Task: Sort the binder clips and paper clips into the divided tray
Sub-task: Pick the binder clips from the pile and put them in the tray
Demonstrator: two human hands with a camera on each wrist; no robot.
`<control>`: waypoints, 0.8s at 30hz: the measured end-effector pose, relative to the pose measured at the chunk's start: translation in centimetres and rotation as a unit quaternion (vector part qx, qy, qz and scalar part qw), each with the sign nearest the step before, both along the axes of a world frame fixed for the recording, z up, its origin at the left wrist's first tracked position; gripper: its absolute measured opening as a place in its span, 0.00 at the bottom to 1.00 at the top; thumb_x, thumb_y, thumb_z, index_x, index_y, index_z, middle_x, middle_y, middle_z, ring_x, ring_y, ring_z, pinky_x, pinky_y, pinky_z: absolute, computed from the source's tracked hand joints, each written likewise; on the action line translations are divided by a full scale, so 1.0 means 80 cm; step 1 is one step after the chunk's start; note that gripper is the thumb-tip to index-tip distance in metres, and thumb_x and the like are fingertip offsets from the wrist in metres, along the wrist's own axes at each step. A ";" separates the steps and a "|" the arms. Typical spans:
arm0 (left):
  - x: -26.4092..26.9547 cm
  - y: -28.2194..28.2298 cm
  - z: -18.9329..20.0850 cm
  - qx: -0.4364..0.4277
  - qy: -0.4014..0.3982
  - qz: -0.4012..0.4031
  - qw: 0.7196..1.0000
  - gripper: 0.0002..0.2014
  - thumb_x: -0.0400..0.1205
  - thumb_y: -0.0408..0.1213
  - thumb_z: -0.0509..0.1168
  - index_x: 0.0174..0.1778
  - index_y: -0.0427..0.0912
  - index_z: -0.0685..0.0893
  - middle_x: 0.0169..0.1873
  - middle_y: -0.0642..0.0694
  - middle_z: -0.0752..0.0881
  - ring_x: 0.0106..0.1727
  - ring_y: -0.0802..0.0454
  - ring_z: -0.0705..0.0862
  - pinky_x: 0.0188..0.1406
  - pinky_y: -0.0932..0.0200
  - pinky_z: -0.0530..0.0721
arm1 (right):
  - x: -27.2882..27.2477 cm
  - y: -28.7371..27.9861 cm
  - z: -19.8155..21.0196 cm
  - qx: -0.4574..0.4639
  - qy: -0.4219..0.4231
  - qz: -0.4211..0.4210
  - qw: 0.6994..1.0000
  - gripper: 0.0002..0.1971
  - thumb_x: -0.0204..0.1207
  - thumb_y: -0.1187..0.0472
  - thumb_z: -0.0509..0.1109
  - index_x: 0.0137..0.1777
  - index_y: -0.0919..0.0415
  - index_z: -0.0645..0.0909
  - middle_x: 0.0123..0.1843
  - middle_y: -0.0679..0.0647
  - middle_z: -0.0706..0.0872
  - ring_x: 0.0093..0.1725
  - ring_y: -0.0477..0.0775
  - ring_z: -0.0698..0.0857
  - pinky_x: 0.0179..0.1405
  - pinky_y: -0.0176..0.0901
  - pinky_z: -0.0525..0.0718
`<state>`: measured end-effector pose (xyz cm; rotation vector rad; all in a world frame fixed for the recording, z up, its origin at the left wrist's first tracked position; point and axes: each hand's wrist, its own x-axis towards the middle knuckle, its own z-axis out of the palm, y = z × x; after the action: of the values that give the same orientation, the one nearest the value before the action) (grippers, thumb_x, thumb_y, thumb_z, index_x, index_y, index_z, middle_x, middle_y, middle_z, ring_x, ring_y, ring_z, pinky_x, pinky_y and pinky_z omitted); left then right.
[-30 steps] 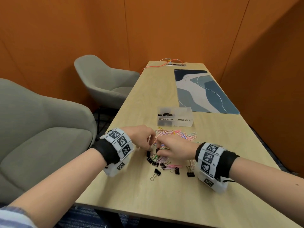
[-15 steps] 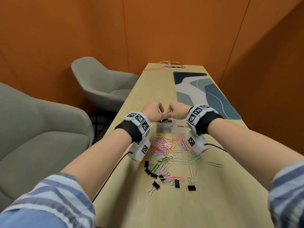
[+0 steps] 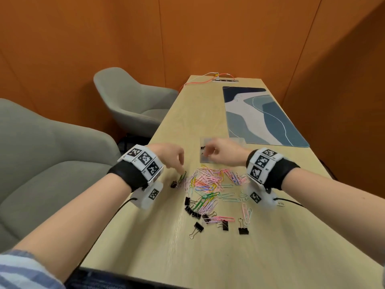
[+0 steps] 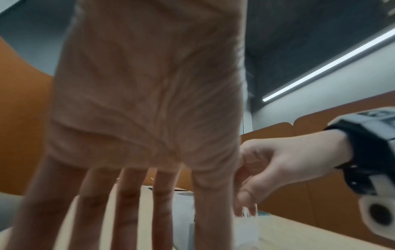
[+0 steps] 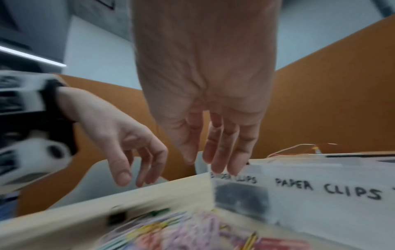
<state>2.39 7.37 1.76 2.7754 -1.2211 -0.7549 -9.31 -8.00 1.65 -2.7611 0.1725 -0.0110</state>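
A clear divided tray, labelled for binder clips and paper clips, stands past the pile. Black binder clips lie in its left compartment, dark behind the wall. Coloured paper clips lie heaped on the table, with black binder clips along the near edge and one at the left. My right hand hangs over the tray's left compartment, fingers relaxed and holding nothing. My left hand reaches down to the pile's left edge by a green paper clip, fingers straight.
A blue patterned mat lies beyond the tray on the right. Two grey chairs stand along the table's left side. A power strip with an orange cable sits at the far end. Loose binder clips lie nearer to me.
Both hands rose from the pile to the tray's left compartment. Since then the left hand has dropped back to the pile's left edge, while the right stays over the tray with loosened fingers.
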 end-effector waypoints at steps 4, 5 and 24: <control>-0.018 0.015 -0.016 0.100 0.016 -0.022 0.995 0.26 0.72 0.44 0.76 0.63 0.37 0.80 0.55 0.40 0.86 0.48 0.46 0.85 0.45 0.56 0.86 | -0.036 0.056 -0.009 -0.024 0.060 0.130 0.989 0.14 0.74 0.66 0.64 0.56 0.55 0.85 0.54 0.51 0.85 0.50 0.49 0.82 0.52 0.40 0.79; -0.021 0.016 -0.021 0.094 0.015 -0.022 0.995 0.24 0.72 0.42 0.76 0.62 0.38 0.79 0.55 0.40 0.86 0.46 0.46 0.84 0.47 0.54 0.87 | -0.041 0.068 -0.013 -0.028 0.067 0.150 0.986 0.16 0.74 0.66 0.64 0.58 0.52 0.84 0.57 0.50 0.86 0.53 0.50 0.83 0.55 0.42 0.80; -0.023 0.004 -0.005 -0.059 0.010 -0.068 0.996 0.10 0.74 0.40 0.73 0.43 0.45 0.78 0.40 0.47 0.85 0.37 0.52 0.82 0.32 0.62 0.83 | -0.062 0.087 -0.053 0.009 0.062 0.188 0.980 0.11 0.76 0.62 0.68 0.56 0.61 0.86 0.57 0.56 0.80 0.48 0.43 0.71 0.48 0.29 0.65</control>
<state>0.58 7.72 1.33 2.6066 -1.4150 -0.6925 -14.24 -1.06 -2.62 -2.7324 -0.3175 0.2599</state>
